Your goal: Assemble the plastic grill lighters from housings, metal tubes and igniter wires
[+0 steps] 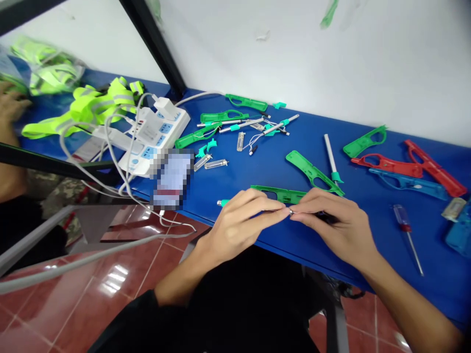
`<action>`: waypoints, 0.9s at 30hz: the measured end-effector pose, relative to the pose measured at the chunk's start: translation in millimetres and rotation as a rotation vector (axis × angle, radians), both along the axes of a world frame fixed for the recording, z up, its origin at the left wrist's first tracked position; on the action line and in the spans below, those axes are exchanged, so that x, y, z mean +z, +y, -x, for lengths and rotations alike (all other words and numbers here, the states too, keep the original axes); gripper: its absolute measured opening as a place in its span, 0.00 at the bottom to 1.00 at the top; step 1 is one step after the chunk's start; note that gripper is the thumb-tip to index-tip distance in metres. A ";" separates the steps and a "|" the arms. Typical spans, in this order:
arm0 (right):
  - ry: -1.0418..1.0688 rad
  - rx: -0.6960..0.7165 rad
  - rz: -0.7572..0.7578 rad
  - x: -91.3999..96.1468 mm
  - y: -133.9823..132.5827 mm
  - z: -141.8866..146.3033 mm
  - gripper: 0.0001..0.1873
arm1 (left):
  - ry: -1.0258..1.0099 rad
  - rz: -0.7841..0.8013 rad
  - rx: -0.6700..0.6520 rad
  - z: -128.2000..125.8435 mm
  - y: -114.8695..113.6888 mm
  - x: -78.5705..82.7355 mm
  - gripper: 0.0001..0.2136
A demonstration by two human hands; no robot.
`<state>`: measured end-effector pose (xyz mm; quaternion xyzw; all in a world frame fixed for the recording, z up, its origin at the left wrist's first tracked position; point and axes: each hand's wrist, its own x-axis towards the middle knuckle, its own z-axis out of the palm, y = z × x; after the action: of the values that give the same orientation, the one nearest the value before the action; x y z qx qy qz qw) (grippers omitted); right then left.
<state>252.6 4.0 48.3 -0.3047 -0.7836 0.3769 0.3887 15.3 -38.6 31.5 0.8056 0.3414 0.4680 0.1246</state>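
Note:
My left hand (245, 218) and my right hand (333, 223) meet fingertip to fingertip over the near edge of the blue table (371, 206). Both pinch a small metal part (291, 212) between them; it is too small to name. My right hand also covers something dark under its fingers. A green plastic handle shell (283, 194) lies just behind my hands, with a white tube with a teal tip (222, 202) beside my left hand. Another green shell (312, 171) lies farther back.
Several green shells, white tubes and small clear parts lie at the back centre. Red (434, 169) and blue (405, 179) shells and a red-handled screwdriver (406, 235) lie right. A white power strip (152, 137) with cables and yellow-green vests (88, 105) sit left. Another person's hand (9, 105) is far left.

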 end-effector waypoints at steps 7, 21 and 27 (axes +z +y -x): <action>-0.179 0.099 0.129 -0.4 35.3 19.5 0.09 | -0.035 0.096 -0.080 28.5 26.9 -13.9 0.10; -0.383 -0.117 -0.306 -34.1 31.9 48.9 0.09 | 0.023 0.171 0.006 50.2 42.6 -29.1 0.09; -0.484 -0.114 -0.375 -45.5 29.8 52.7 0.11 | 0.112 0.208 0.035 54.7 40.0 -28.4 0.08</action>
<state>199.9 33.8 2.8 -0.3520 -0.8909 0.1198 0.2607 -39.3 1.4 3.0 0.8069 0.4087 0.3865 0.1801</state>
